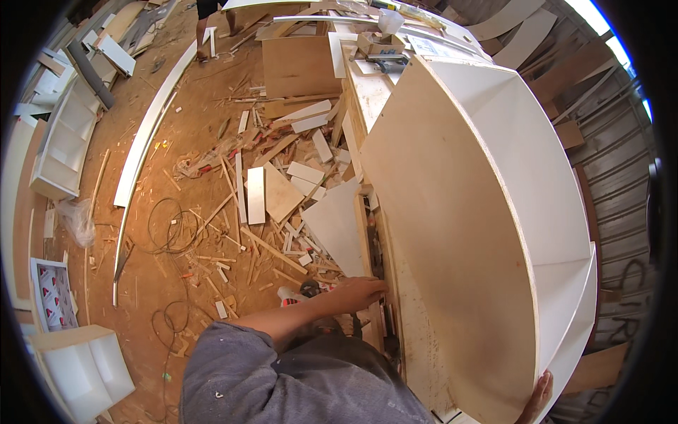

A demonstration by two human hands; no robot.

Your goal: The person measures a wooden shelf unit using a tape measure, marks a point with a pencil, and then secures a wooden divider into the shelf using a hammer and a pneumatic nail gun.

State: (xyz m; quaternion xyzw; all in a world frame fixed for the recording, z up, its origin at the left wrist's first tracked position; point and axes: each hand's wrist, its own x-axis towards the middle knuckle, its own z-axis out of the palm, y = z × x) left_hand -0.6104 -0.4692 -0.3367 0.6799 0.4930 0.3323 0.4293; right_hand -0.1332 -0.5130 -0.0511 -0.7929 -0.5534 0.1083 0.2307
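A tall cabinet carcass (452, 212) stands on the workbench at my right, with a bare plywood side and white inner compartments (558, 212). My right hand (540, 397) is closed round its near lower edge, fingers on the white side. My left hand (359, 293) reaches across my body to the bench's left edge (385, 283). Its fingers are curled together there, and whatever they hold, if anything, is hidden. Close below that forearm lies a dark and red tool (293, 297), partly covered.
Offcuts and panels (282, 194) litter the brown floor on the left, with a loose cable (169, 226). White shelf units (70, 141) stand at far left. A box (381, 44) and tools sit on the far bench. Another person's legs (205, 32) show at the top. Corrugated wall (621, 191) runs along the right.
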